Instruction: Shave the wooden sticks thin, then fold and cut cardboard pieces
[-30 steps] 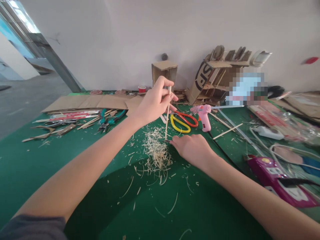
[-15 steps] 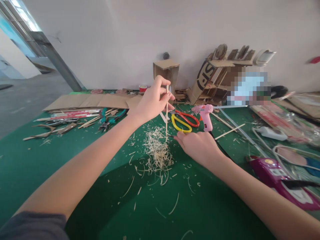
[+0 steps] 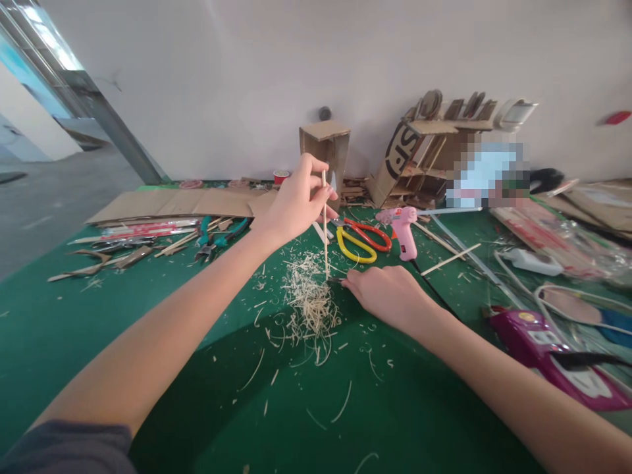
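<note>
The right hand (image 3: pixel 390 297) grips a small dark tool (image 3: pixel 336 280), perhaps a blade, mostly hidden by the fingers, at the lower end of a thin wooden stick (image 3: pixel 326 247). The stick stands nearly upright over pale shavings (image 3: pixel 313 303) on the green worktop (image 3: pixel 247 421), its upper part pinched in the left hand (image 3: pixel 302 205). Beyond lie scissors (image 3: pixel 361 260) beside a pink glue gun (image 3: pixel 407 237); farther back, a cardboard box (image 3: pixel 323 131) stands near the wall (image 3: pixel 247 85).

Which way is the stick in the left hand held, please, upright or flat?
Upright: the stick runs nearly vertical from the left hand down towards the shavings.
</note>
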